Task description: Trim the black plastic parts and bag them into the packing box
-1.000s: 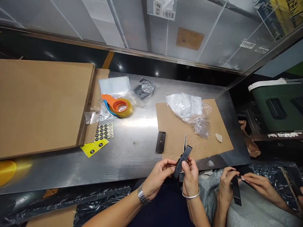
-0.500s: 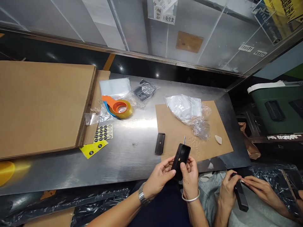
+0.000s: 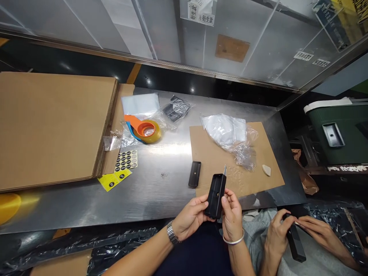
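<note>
A black rectangular plastic case half (image 3: 216, 196) with a hollow inside and a small hole in its floor is held between both my hands above the table's front edge. My left hand (image 3: 196, 214) grips its left side, thumb on the rim. My right hand (image 3: 231, 212) holds its right side with the fingers closed. A thin pointed metal tool (image 3: 225, 169) sticks out past the case's top right corner; its lower part is hidden, and I cannot tell how it is held. A similar black piece (image 3: 194, 173) lies to the left, at the cardboard's edge.
On the metal table (image 3: 161, 199) are a cardboard sheet (image 3: 207, 153), a clear bag of white items (image 3: 225, 130), a beige wedge (image 3: 266, 170), a tape dispenser (image 3: 146, 130), stickers (image 3: 126, 161) and stacked cardboard (image 3: 51, 126). At right, a co-worker's hands (image 3: 276, 234) hold a black case.
The case has been turned and tilted, so more of its hollow shows now. My right thumb has moved from over its inside to its right edge.
</note>
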The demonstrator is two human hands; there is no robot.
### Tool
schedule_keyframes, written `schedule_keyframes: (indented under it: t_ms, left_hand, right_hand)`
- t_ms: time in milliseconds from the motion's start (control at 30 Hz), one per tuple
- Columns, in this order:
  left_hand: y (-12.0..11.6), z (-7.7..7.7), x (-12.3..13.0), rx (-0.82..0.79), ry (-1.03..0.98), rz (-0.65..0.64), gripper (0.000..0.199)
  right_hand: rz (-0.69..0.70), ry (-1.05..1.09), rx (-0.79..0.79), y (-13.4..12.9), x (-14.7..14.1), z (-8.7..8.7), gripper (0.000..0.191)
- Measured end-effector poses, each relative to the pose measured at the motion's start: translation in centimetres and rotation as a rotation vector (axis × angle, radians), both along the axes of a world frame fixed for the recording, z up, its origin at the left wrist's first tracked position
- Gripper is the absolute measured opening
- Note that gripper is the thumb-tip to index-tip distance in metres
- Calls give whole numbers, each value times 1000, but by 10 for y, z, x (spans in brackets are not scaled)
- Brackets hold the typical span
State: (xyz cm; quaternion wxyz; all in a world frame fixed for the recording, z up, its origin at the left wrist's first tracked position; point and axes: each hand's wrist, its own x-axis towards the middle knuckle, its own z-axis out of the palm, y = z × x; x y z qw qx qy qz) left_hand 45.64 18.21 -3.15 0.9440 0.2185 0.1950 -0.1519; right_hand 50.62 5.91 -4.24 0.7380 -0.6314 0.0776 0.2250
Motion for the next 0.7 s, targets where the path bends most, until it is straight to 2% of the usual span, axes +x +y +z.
schedule_keyframes:
  t_ms: [100,233,433,567,700]
  left_hand:
    - [0,-3,2,26,-6,-7,35]
    - [-2,-6,4,174,1,44,39]
    - [-4,-19,8,283,40,94,48]
    - [-5,-38,10,340,66,107,53]
    - [-11,-72,15,514,89,100,54]
  right_hand:
    - [2,-17,-2,-2,2,-3,33]
    - [26,-36,-60,-3,7,-10,31]
    - [30,-26,-140,-4,12,-32,30]
    - [73,-39,-201,-4,17,-48,33]
    - [114,-87,-326,-4,27,-74,36]
